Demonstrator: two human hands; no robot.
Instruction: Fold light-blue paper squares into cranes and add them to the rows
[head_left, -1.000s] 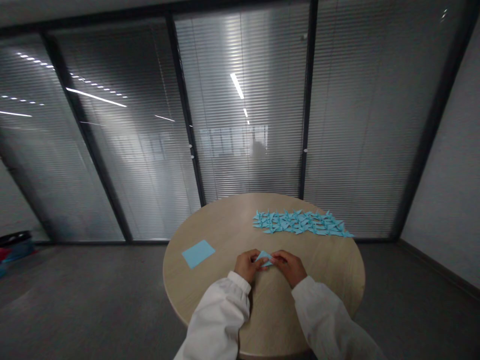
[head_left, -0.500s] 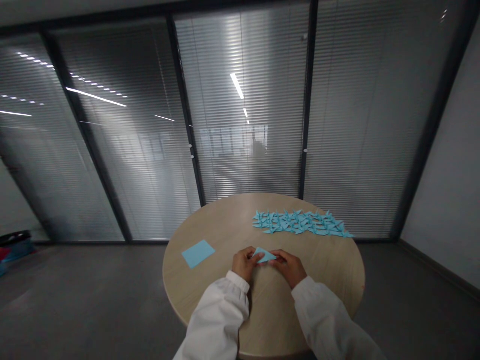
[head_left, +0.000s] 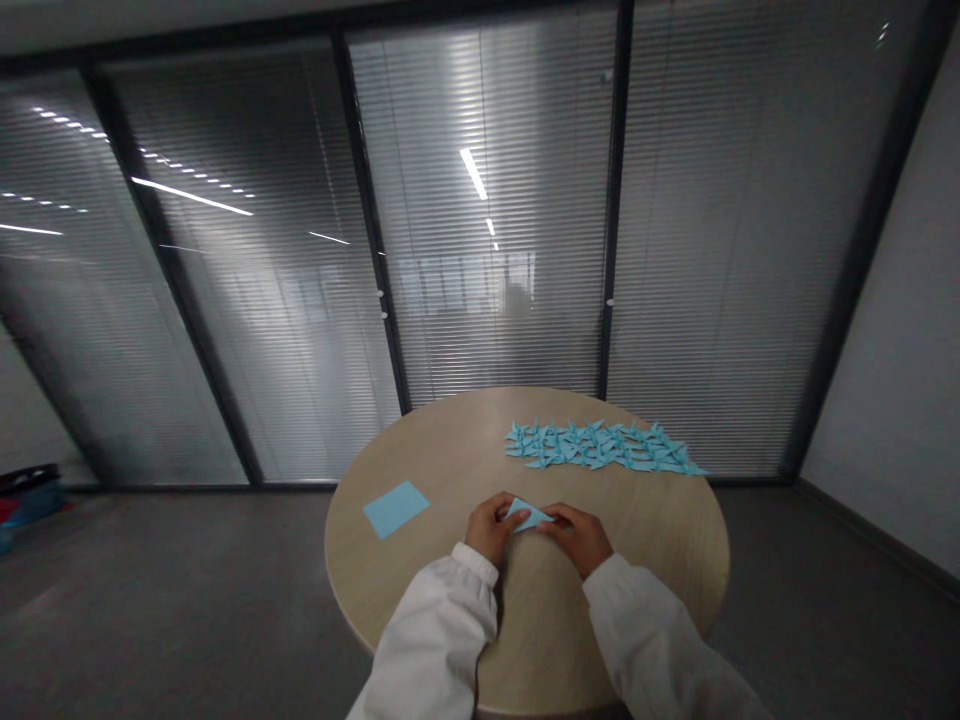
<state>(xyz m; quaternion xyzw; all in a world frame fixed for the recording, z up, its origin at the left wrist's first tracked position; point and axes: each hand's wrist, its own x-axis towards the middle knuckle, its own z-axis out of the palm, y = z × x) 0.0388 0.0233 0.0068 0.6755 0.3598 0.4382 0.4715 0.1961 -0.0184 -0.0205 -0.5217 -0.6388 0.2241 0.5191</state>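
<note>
A small light-blue piece of folded paper point(head_left: 527, 514), roughly triangular, is held between my two hands above the near middle of the table. My left hand point(head_left: 491, 527) pinches its left side, the thumb lying over the paper. At the right corner, the fingers of my right hand point(head_left: 579, 535) are closed on the paper's edge. Fingers hide parts of the paper, so its exact folds cannot be made out. To the left lies a flat light-blue paper sheet point(head_left: 396, 509), apart from my hands.
Several folded blue paper cranes point(head_left: 600, 445) sit in close rows at the table's back right. The round wooden table point(head_left: 442, 440) stands before a glass partition with blinds point(head_left: 495, 340). A dark-rimmed container point(head_left: 34, 495) is on the floor at far left.
The folded paper has tilted slightly between my fingers, and my right fingers have shifted a little along its right corner. The flat sheet and the cranes stay where they were.
</note>
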